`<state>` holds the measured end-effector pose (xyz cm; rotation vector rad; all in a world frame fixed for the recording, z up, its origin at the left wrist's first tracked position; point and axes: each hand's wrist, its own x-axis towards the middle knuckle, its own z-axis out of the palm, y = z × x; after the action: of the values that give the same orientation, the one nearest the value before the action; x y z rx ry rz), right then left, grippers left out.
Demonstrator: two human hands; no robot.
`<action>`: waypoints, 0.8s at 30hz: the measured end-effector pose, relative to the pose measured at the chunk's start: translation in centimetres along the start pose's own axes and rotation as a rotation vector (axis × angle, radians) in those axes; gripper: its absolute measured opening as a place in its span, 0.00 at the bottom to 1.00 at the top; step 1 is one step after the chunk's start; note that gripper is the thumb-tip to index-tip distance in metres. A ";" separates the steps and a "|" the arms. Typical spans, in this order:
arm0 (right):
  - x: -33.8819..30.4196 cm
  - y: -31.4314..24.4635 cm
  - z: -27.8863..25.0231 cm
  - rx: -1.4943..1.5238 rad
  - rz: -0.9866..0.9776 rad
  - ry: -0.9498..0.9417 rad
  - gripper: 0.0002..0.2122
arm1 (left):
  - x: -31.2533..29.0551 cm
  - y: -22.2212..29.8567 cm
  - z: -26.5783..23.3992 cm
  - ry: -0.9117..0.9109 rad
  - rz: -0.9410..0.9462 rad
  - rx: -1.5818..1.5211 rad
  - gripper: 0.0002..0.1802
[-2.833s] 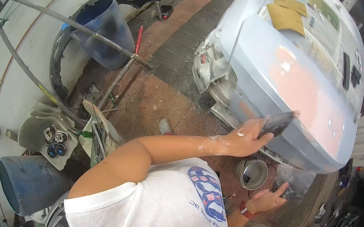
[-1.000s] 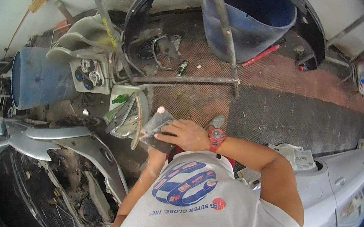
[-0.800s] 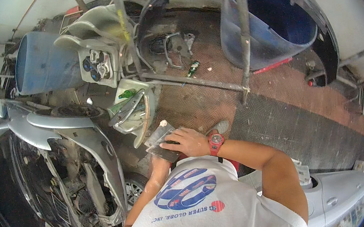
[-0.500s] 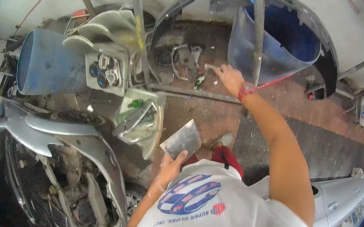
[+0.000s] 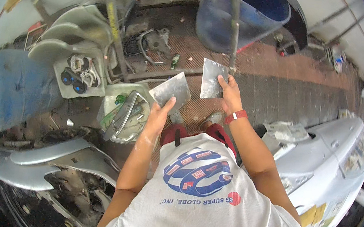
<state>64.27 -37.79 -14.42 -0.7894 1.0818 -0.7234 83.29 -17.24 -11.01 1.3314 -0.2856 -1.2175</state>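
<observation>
Barrel (image 5: 28,93), blue and scuffed, shows at the far left, with a silver car panel (image 5: 26,176) below it. Next come pale stacked chairs (image 5: 71,32); on the front seat lie black round parts (image 5: 74,80) with blue centres. Just right of these, a pale plastic piece (image 5: 116,90) holds a green bottle (image 5: 120,99) and some trim.

The left hand (image 5: 161,110) is closed on the lower edge of a flat metal plate (image 5: 171,89), thumb on its upper face; the plate sits tilted, in front of the body and above the floor. The two hands are apart, with a gap between what they hold. The right hand (image 5: 230,94) grips a second metal plate (image 5: 211,81) by its right edge, thumb laid across the face, and a red watch (image 5: 236,116) circles that wrist. Above stands a bigger blue tub (image 5: 216,26) behind a metal pole (image 5: 233,33). At the far right is a white car (image 5: 334,147), with brown sheets (image 5: 313,216) on it.
</observation>
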 end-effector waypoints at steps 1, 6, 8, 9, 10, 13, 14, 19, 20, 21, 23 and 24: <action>-1.4 -0.9 0.2 0.029 0.004 0.005 0.17 | 0.1 0.6 0.4 -0.044 -0.025 -0.021 0.31; -5.6 -2.6 -2.5 0.128 -0.155 0.203 0.17 | 0.3 1.0 4.4 -0.298 -0.076 -0.046 0.28; -7.7 -3.0 -4.8 0.162 -0.203 0.303 0.17 | -0.2 0.5 6.5 -0.393 -0.071 0.047 0.28; -8.9 -3.2 -5.9 0.183 -0.218 0.346 0.17 | -0.5 0.2 7.6 -0.442 -0.058 0.113 0.28; -10.1 -3.1 -7.1 0.207 -0.230 0.389 0.17 | -1.0 -0.1 8.8 -0.489 -0.044 0.179 0.27; -15.4 -1.6 -10.3 -0.104 -0.445 0.426 0.16 | -3.0 -0.8 12.6 -0.722 -0.007 0.394 0.27; -17.3 -1.3 -11.6 -0.191 -0.420 0.403 0.14 | -3.7 -1.4 13.6 -0.754 0.013 0.467 0.26; -24.3 -0.6 -19.6 -0.064 -0.428 0.545 0.15 | -9.2 -4.9 18.8 -0.869 -0.059 0.520 0.25; -26.1 -0.2 -20.4 -0.228 -0.454 0.524 0.15 | -10.2 -5.4 20.1 -0.896 -0.066 0.552 0.25; -27.9 0.4 -21.2 -0.390 -0.471 0.501 0.15 | -11.2 -6.0 21.0 -0.922 -0.077 0.586 0.25; -30.3 0.3 -24.1 -0.178 -0.494 0.573 0.17 | -13.4 -7.6 22.5 -0.964 -0.053 0.593 0.25; -31.2 0.3 -25.6 -0.016 -0.460 0.655 0.19 | -14.5 -8.3 23.4 -0.995 -0.045 0.599 0.25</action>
<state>30.67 -16.87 -6.59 -0.8471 1.5058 -1.4303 55.36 -17.43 -4.24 1.1001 -1.4162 -1.8519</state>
